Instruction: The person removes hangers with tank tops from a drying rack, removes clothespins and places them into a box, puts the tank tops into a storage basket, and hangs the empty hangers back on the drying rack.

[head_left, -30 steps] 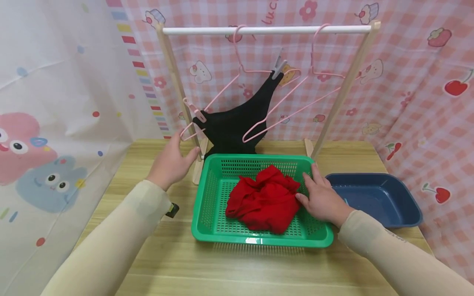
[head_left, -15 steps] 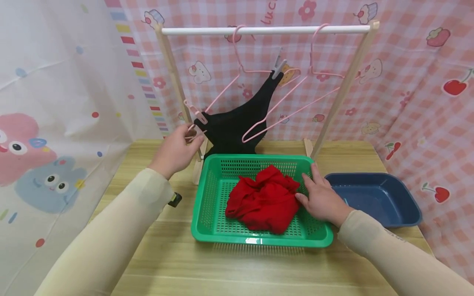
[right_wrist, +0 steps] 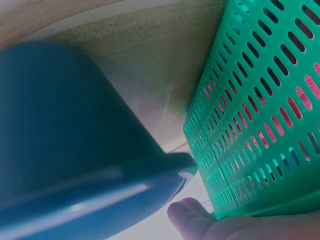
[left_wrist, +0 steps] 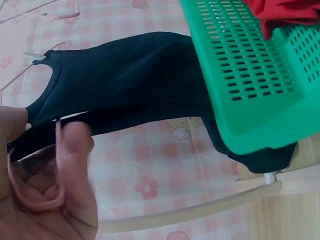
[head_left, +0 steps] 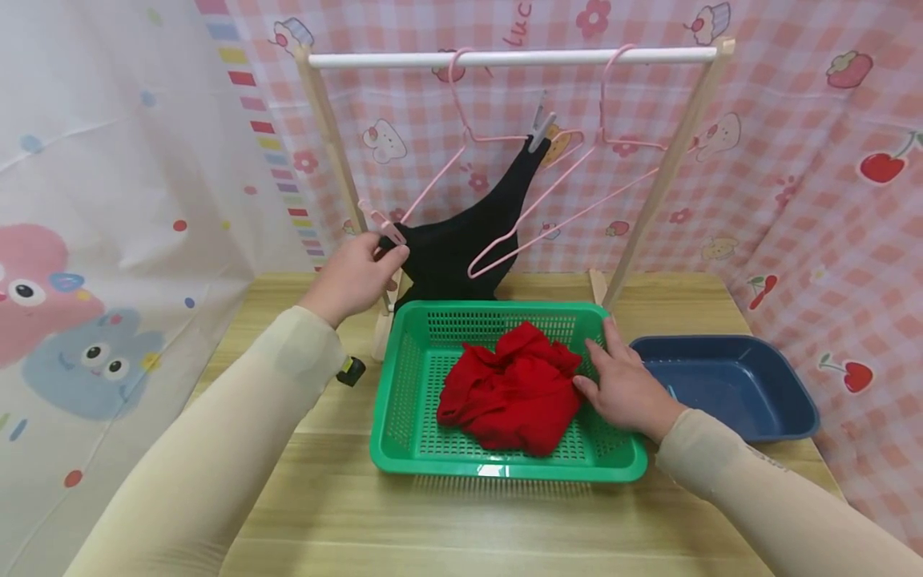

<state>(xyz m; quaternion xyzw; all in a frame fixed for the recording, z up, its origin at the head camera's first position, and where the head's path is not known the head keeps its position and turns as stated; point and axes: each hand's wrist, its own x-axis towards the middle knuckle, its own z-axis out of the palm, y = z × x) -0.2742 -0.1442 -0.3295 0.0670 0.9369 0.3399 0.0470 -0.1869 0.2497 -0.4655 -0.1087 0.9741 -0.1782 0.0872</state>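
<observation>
As your left hand (head_left: 353, 276) has moved in, it has gone from loose fingers beside the pink hanger (left_wrist: 59, 155) 1 second ago to curling round that hanger's left end. The fingertips now reach the near strap of the black garment (head_left: 461, 248), next to the pink clip (head_left: 388, 227), and that corner has dipped slightly. Whether they pinch the cloth too, you cannot tell. That suggests the work is now at this strap end. The garment hangs tilted on the hanger, behind the green basket (head_left: 505, 469); a grey clip (head_left: 542, 134) is on its higher shoulder, making 2 clips on view. Your right hand (head_left: 629, 386) has not shifted: it rests relaxed on the basket's right rim, thumb inside, close to the red cloth (head_left: 512, 393), and appears merely to steady the basket.
</observation>
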